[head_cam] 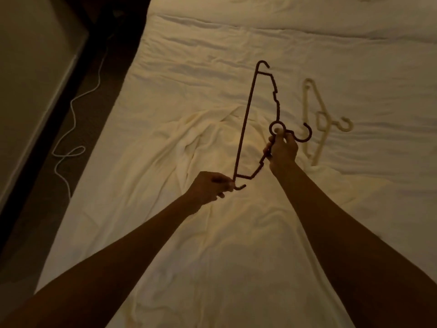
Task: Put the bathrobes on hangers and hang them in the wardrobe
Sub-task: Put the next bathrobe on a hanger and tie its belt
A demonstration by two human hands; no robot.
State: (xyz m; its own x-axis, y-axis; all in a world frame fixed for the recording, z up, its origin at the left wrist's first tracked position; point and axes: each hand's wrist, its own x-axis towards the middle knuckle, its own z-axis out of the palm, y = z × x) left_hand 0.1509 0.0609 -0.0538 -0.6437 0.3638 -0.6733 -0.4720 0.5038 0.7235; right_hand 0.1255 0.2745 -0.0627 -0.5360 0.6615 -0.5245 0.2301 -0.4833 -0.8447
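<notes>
Left hand [208, 188] pinches the tip and right hand [282, 147] curls its grip round the ring of the dark brown plastic hanger [246, 114]: best slip one end into the rumpled cream bathrobe [212, 143] first.

The left hand [208, 185] and the right hand [282, 150] are bare. Behind each hand, the left forearm [132, 245] and the right forearm [331, 221] are also bare, up to the edge of view. Dim light hides the small details.
</notes>
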